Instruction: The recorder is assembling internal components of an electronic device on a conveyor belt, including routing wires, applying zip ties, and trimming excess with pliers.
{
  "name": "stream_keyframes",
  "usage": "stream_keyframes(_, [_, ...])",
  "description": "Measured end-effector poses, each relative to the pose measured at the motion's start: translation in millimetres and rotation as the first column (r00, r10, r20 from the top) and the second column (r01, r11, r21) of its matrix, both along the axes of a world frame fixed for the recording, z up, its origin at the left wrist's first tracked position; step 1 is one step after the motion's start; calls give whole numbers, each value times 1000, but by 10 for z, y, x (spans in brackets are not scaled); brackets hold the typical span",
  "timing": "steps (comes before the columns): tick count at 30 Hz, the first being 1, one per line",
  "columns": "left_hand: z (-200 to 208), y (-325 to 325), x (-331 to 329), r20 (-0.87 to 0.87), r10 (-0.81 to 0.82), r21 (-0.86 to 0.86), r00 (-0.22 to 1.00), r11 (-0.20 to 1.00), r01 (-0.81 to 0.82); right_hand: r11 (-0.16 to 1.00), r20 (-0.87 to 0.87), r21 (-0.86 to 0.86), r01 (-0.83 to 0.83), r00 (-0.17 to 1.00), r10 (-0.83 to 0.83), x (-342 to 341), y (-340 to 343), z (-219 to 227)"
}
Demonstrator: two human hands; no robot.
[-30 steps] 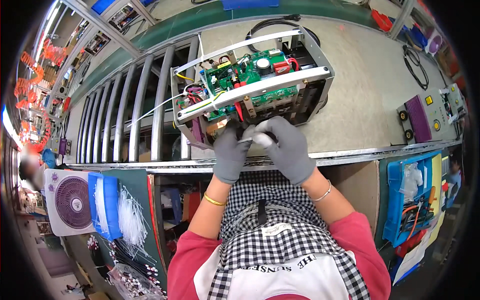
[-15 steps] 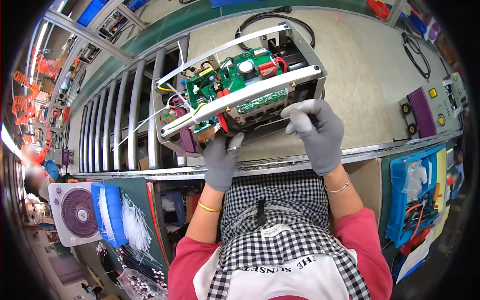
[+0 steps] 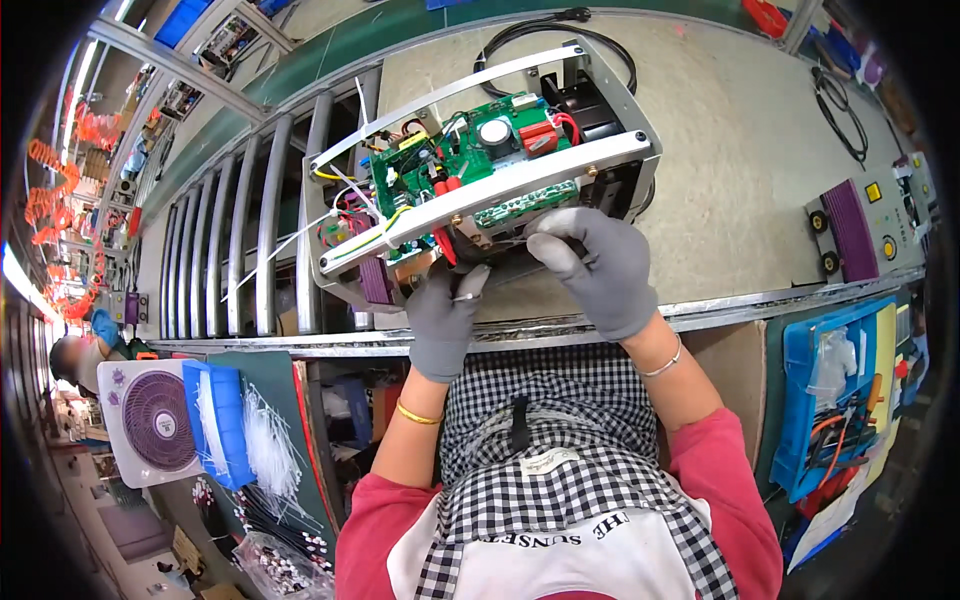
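Observation:
An opened electrical unit (image 3: pixel 490 185) lies on the bench, its metal frame around a green circuit board (image 3: pixel 470 140). Red and yellow-green wires and several white cable ties show at its left end. Along its near side, my left hand (image 3: pixel 443 312) is closed at the lower left corner; a small pale tip shows by the thumb, but the rest of what it grips is hidden. My right hand (image 3: pixel 598 272), in a grey glove like the left, pinches a thin strip that looks like a cable tie, close to the frame's near side.
Metal rollers (image 3: pixel 240 220) run left of the unit. A coiled black power cord (image 3: pixel 620 55) lies behind it. Another purple-sided unit (image 3: pixel 855 230) stands at the right. Below are a blue tool tray (image 3: pixel 800 400), a fan (image 3: pixel 155 425) and a bundle of white cable ties (image 3: pixel 270 445).
My right hand has moved left and slightly down, nearer to my left hand and the unit. The left hand has stayed almost in place. The unit has shifted very slightly.

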State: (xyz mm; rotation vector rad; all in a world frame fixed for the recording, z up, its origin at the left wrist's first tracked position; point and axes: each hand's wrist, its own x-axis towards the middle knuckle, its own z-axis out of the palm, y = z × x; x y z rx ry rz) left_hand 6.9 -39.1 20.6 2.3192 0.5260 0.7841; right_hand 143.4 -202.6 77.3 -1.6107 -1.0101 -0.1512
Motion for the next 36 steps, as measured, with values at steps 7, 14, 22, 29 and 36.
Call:
stream_keyframes(7, [-38,-17,21,36,-14,-119,999,993,18,1000,46,-29,4,999,-3,-5,-13,52])
stream_keyframes(14, [37,-32,16,69,-20,22,997,1000,19,1000,128,16,18,992,-20,-21,15,94])
stream_keyframes(22, [114,-213,-47,125,24,-218,992,976,4,998,210,-44,40,977,-29,-46,137,52])
stream_keyframes(29, [25,-419,-91,11,42,-823,999,568,-15,995,331,18,100,938,-101,-48,186,30])
stream_keyframes(36, [-127,-550,31,247,107,-819,963,554,148,995,390,50,89,915,-102,-22,210,3])
